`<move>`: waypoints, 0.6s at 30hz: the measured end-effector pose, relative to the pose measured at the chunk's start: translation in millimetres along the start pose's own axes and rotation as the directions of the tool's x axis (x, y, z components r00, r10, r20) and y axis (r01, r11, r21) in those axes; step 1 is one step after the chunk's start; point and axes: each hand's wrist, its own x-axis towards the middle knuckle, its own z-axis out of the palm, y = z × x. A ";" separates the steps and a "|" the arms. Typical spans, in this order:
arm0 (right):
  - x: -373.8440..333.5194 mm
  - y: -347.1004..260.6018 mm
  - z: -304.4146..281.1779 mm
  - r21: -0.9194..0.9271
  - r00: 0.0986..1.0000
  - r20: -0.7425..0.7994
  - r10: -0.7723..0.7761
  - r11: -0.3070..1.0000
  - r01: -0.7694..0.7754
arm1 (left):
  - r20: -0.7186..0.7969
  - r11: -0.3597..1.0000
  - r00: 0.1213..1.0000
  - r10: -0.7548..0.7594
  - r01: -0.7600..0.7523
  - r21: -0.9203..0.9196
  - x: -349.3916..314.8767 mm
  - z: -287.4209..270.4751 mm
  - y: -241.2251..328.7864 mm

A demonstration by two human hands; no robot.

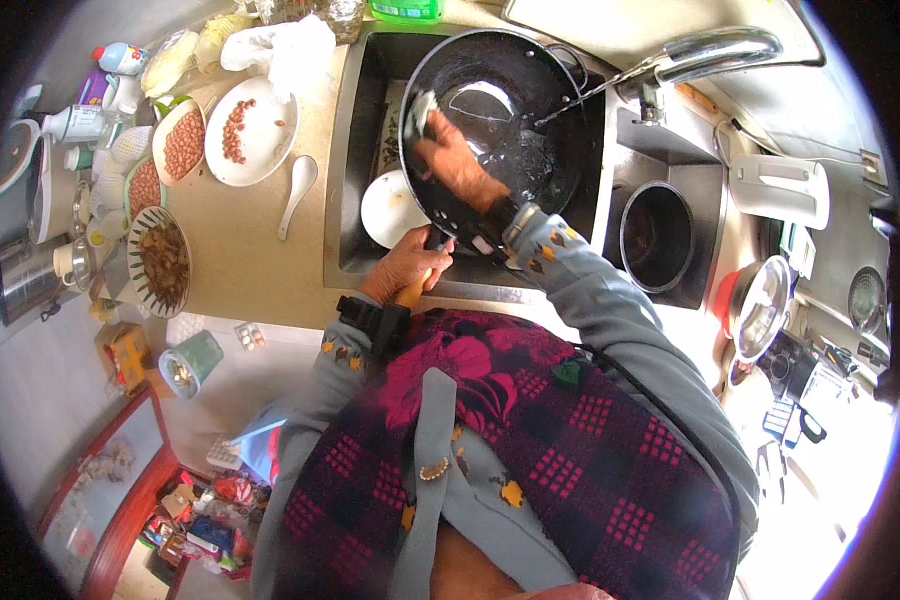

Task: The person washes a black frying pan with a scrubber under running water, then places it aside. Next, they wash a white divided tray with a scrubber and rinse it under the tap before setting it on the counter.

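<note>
A large black wok (560,165) is tilted over the left sink basin (342,200), with a little water shining in its bottom. My left hand (410,263) is closed round the wok's handle (413,290), close to the rim. Inside the wok, my right hand (458,168) presses a small pale cloth (422,112) against the left wall; the cloth's exact kind is hard to make out. From the chrome faucet (710,58) a stream of water runs into the wok. Under the wok's left edge lies a white dish (385,212), partly hidden.
On the left counter are a white plate with some peanuts (260,165), a white spoon (298,195), a bowl of peanuts (183,145) and a striped dish of food (175,290). A dark pot (657,237) sits in the right basin. A white kettle (780,190) stands beyond it.
</note>
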 end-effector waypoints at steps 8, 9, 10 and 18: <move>-11.2 23.7 -15.9 -0.398 0.985 0.099 -0.141 0.902 0.169 | 0.001 1.000 1.000 -0.013 0.013 -0.007 -3.2 2.1 3.3; 3.3 26.2 -11.7 -0.457 0.943 -0.014 -0.332 0.841 0.289 | -0.001 1.000 1.000 -0.010 0.010 0.004 -3.8 2.7 3.5; 23.4 24.8 -9.7 -0.450 0.936 -0.092 -0.341 0.853 0.266 | -0.015 1.000 1.000 -0.008 0.008 0.017 -3.9 3.6 3.7; 101.7 -22.2 -67.9 -0.713 0.562 -0.524 -0.640 0.690 0.121 | -0.065 0.999 0.998 0.001 0.002 0.047 -4.1 5.0 2.7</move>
